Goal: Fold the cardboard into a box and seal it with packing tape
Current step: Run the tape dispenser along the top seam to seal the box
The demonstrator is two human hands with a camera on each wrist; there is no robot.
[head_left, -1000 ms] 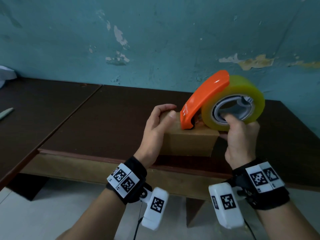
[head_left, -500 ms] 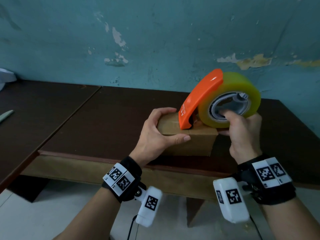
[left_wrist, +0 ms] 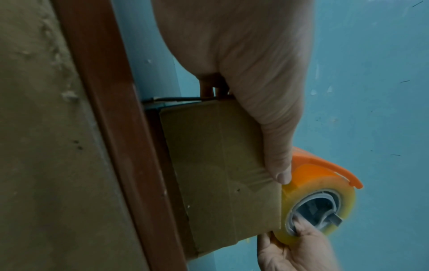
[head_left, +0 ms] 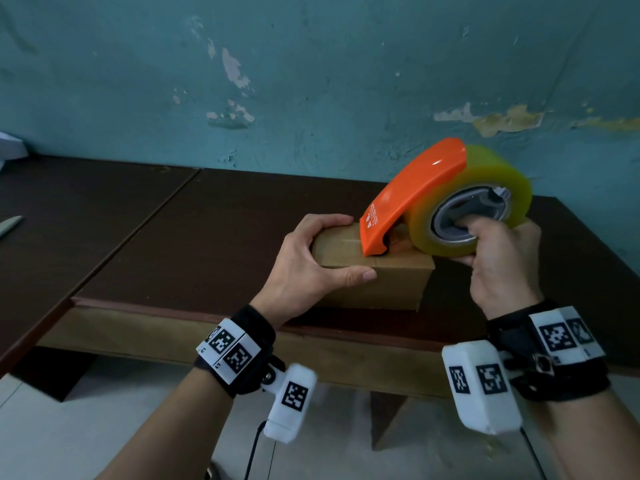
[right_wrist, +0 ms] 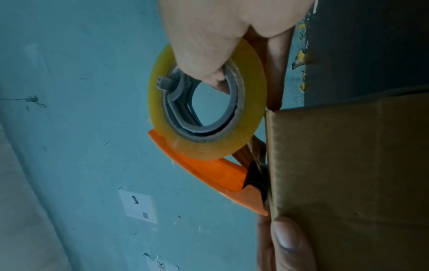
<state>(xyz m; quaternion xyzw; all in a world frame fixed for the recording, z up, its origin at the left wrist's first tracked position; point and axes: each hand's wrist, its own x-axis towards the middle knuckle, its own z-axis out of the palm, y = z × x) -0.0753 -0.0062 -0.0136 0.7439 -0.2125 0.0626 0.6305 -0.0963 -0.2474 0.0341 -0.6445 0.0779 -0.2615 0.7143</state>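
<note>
A small closed cardboard box [head_left: 391, 282] [left_wrist: 218, 165] [right_wrist: 348, 174] stands near the front edge of the dark wooden table [head_left: 207, 237]. My left hand [head_left: 304, 268] grips its left end, thumb [left_wrist: 278, 165] along the near side and fingers over the top. My right hand [head_left: 498, 258] holds an orange tape dispenser [head_left: 412, 199] [right_wrist: 209, 174] with a yellowish tape roll [head_left: 485, 174] [right_wrist: 206, 102] [left_wrist: 322, 192], thumb hooked into the grey core. The dispenser's mouth rests on the box top near its middle.
A peeling teal wall [head_left: 311, 81] runs behind the table. A second table [head_left: 52, 220] adjoins on the left, with a pale flat object [head_left: 10, 225] at its edge. Tiled floor [head_left: 86, 438] lies below the table's front edge.
My left hand shifted from the top far corner to grip the box's left end with the thumb on the near side. The dispenser moved slightly across the box top.
</note>
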